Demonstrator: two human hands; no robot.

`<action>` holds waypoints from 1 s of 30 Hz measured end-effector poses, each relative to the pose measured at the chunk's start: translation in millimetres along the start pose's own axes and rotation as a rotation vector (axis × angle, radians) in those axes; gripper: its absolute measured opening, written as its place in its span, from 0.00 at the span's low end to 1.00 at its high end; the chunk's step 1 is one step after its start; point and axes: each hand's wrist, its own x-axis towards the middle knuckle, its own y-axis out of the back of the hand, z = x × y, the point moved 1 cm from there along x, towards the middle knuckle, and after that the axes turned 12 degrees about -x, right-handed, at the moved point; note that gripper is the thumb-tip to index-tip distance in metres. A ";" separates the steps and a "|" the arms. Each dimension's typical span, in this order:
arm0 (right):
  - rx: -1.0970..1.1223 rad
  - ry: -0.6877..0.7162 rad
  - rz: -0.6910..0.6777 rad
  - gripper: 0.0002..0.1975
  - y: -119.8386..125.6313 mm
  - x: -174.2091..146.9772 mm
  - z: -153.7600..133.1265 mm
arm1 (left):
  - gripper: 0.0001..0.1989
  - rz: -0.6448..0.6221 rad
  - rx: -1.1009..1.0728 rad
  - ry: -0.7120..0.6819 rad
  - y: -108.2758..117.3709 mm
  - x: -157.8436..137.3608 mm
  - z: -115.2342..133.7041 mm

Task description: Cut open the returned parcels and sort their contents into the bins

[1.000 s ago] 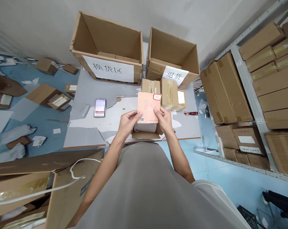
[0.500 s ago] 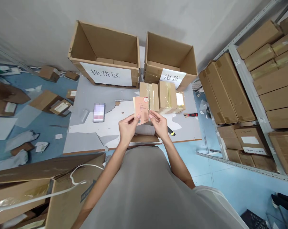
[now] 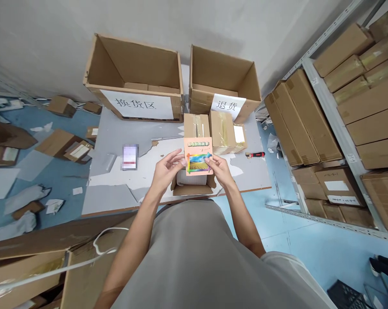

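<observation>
Checking, it appears, the front of a peach booklet above an open carton on the counter, a worker pinches its edge with the right hand, left hand spread loosely alongside, the next move likely calling for steadiness.

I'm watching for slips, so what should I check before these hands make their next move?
1. Right hand pinching the book: ok.
2. Left hand gripping firmly: cannot tell; its thumb is at the book's edge.
3. Picture side facing the camera: ok.
4. Open box empty: not ok; a grey item lies inside.
5. Red tool apart from both hands: ok.
</observation>
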 end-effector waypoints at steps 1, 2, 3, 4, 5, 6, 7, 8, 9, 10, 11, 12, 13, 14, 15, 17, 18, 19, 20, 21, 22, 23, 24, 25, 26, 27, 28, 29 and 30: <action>-0.001 -0.008 -0.011 0.31 1.7 -1.5 -1.9 | 0.48 -0.017 -0.046 0.039 2.5 2.1 1.2; -0.005 -0.015 -0.019 0.32 2.6 -2.7 -3.4 | 0.49 -0.022 -0.077 0.059 3.8 3.5 2.4; -0.012 -0.019 -0.024 0.32 3.0 -3.4 -4.6 | 0.48 -0.017 -0.093 0.063 4.0 4.4 3.6; -0.018 -0.017 -0.028 0.32 3.1 -3.7 -5.5 | 0.48 -0.010 -0.099 0.056 3.5 4.8 4.9; -0.026 -0.012 -0.031 0.32 3.2 -3.5 -6.2 | 0.47 -0.004 -0.099 0.042 2.4 5.0 6.4; -0.033 -0.003 -0.032 0.31 3.5 -2.9 -6.7 | 0.46 -0.001 -0.092 0.024 1.1 5.0 8.3; -0.041 0.007 -0.031 0.31 4.1 -2.0 -7.3 | 0.44 -0.002 -0.080 0.002 -0.3 5.0 10.8; -0.049 0.018 -0.030 0.31 4.8 -0.9 -7.9 | 0.42 -0.004 -0.063 -0.023 -1.4 4.9 13.8; -0.058 0.034 -0.027 0.32 5.8 0.4 -8.9 | 0.39 -0.005 -0.045 -0.048 -2.2 4.6 17.4; -0.070 0.059 -0.019 0.32 7.0 1.7 -10.1 | 0.37 -0.005 -0.024 -0.072 -2.7 4.1 21.5; -0.085 0.096 -0.015 0.31 8.3 3.0 -11.6 | 0.35 -0.005 -0.002 -0.096 -2.9 3.4 25.9; -0.103 0.145 -0.012 0.30 9.5 4.2 -13.4 | 0.33 -0.005 0.019 -0.123 -3.0 2.6 30.4; -0.122 0.201 -0.011 0.28 10.6 5.4 -15.3 | 0.31 -0.004 0.037 -0.153 -3.1 1.7 34.8; -0.142 0.256 -0.011 0.26 11.7 6.4 -17.0 | 0.30 -0.004 0.052 -0.188 -3.1 0.7 39.0; -0.158 0.302 -0.014 0.24 12.5 7.2 -18.3 | 0.29 -0.004 0.063 -0.225 -3.3 -0.3 42.6; -0.175 0.361 -0.023 0.21 13.7 8.3 -20.0 | 0.27 -0.004 0.074 -0.284 -3.9 -1.8 47.9; -0.177 0.376 -0.026 0.19 14.2 8.5 -20.3 | 0.26 -0.003 0.076 -0.301 -4.3 -2.3 49.4; -0.177 0.385 -0.033 0.18 14.5 8.5 -20.3 | 0.25 -0.005 0.075 -0.307 -4.7 -2.5 50.2; -0.176 0.392 -0.039 0.18 14.8 8.2 -20.1 | 0.24 -0.008 0.072 -0.308 -5.0 -2.5 50.6; -0.180 0.393 -0.042 0.18 15.1 7.8 -19.7 | 0.24 -0.013 0.069 -0.306 -5.1 -2.3 50.7; -0.190 0.389 -0.038 0.19 15.4 7.4 -19.1 | 0.22 -0.018 0.064 -0.302 -5.1 -1.9 50.6; -0.205 0.377 -0.026 0.20 15.7 6.9 -18.1 | 0.20 -0.024 0.057 -0.294 -4.9 -1.2 50.5; -0.221 0.356 -0.006 0.22 16.0 6.6 -16.9 | 0.18 -0.030 0.044 -0.283 -4.5 -0.3 50.5; -0.233 0.328 0.016 0.24 16.1 6.5 -15.4 | 0.17 -0.034 0.027 -0.273 -4.0 0.7 50.7; -0.234 0.297 0.038 0.27 16.1 6.4 -13.9 | 0.18 -0.034 0.011 -0.265 -3.5 1.8 51.2; -0.222 0.269 0.053 0.30 15.8 6.3 -12.7 | 0.20 -0.034 0.000 -0.261 -3.0 2.8 52.0; -0.196 0.246 0.058 0.33 15.4 6.1 -12.1 | 0.21 -0.041 0.000 -0.258 -2.6 3.6 53.2; -0.165 0.232 0.054 0.36 14.9 5.8 -12.2 | 0.21 -0.054 0.012 -0.257 -2.4 4.3 54.6; -0.135 0.224 0.045 0.38 14.3 5.1 -13.3 | 0.19 -0.071 0.035 -0.253 -2.2 4.6 56.0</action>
